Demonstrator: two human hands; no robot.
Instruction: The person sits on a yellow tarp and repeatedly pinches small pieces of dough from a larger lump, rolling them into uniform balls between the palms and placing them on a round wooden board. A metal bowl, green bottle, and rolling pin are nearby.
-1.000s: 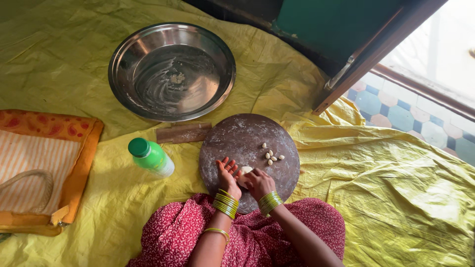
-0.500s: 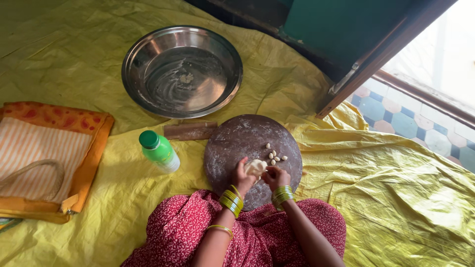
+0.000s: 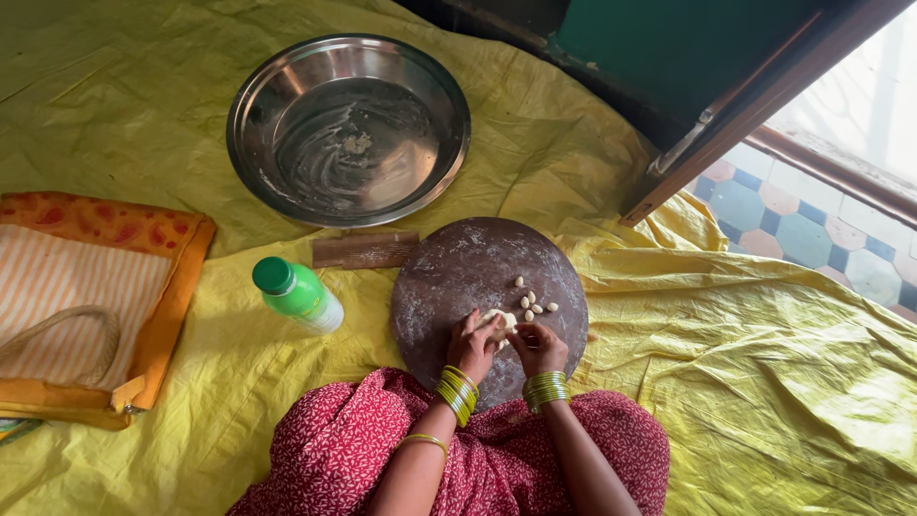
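Note:
A round dark wooden board dusted with flour lies on the yellow sheet in front of my lap. Several small pale dough bits sit on its right part. My left hand and my right hand meet over the board's near edge and together pinch a small pale lump of dough between the fingertips. Green bangles circle both wrists. Part of the dough is hidden by my fingers.
A wide steel basin with flour smears stands behind the board. A small wooden block lies between them. A green-capped bottle lies to the left, an orange striped bag farther left. A dark door frame and tiled floor are at right.
My hands have risen slightly from the board's near edge and now work the dough lump between the fingertips; the view has shifted a little, the board and basin staying in place.

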